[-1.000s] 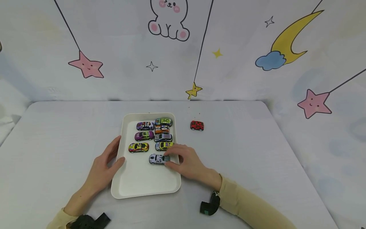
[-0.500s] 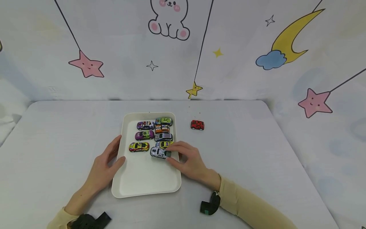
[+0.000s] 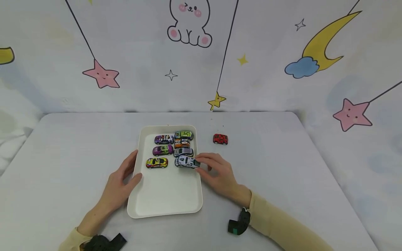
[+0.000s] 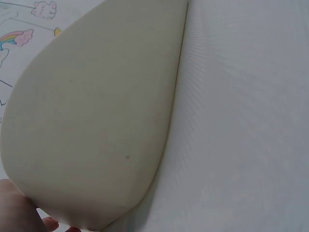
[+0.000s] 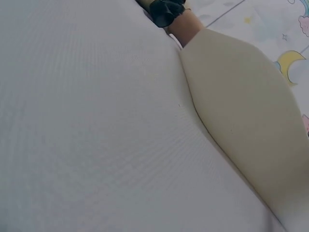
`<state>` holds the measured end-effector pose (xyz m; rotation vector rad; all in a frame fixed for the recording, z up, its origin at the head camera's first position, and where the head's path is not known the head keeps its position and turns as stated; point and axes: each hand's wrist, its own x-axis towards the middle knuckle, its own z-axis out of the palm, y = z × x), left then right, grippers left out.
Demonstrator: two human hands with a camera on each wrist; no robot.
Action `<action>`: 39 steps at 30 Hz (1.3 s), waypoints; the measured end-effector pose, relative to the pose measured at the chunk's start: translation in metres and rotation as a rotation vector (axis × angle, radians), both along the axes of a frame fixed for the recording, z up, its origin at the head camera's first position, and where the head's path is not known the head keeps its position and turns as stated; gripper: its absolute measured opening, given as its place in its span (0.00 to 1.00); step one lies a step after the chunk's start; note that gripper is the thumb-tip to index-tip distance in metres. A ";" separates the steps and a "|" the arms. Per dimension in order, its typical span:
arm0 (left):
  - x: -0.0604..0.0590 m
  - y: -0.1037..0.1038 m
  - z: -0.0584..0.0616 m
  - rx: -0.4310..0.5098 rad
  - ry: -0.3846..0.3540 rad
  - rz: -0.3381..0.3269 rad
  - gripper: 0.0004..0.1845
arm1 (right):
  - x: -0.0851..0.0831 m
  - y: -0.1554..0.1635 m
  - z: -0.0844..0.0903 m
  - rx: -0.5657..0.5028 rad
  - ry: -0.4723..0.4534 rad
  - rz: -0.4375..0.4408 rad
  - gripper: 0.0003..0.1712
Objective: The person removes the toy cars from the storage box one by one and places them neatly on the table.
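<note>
A white tray (image 3: 164, 195) lies on the table. My left hand (image 3: 118, 188) holds its left side, thumb at the rim and fingers along the outer wall; the left wrist view shows that wall and part of the hand (image 4: 19, 212). My right hand (image 3: 221, 174) pinches the rear end of a white toy car (image 3: 185, 161) between thumb and fingers, near the tray's right rim. This car overlaps the place of a yellow toy car, which is hidden beneath it in the head view. Just behind is a grey toy car (image 3: 183, 152); to the left sits a yellow-and-red toy car (image 3: 157, 162).
Further back in the tray stand a purple-and-green car (image 3: 162, 150), an orange car (image 3: 182, 143), a green car (image 3: 183, 135) and a dark purple car (image 3: 164, 139). A red toy car (image 3: 220, 139) stands on the table right of the tray. A patterned wall (image 3: 260, 87) rises behind.
My right hand has moved the white toy car away from me and slightly right, over the yellow car, which has gone out of sight. My left hand has stayed at the tray.
</note>
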<state>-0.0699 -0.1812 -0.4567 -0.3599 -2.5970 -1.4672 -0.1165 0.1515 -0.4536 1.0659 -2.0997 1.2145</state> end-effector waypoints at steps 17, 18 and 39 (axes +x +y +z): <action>0.000 0.000 -0.001 -0.007 0.004 -0.003 0.38 | -0.017 0.046 -0.001 -0.007 0.044 -0.129 0.22; 0.000 0.001 -0.001 -0.005 0.004 -0.003 0.38 | -0.018 0.048 -0.001 -0.011 0.052 -0.129 0.22; 0.000 0.000 0.001 -0.010 0.002 0.004 0.38 | -0.035 0.077 -0.007 0.123 -0.009 -0.285 0.20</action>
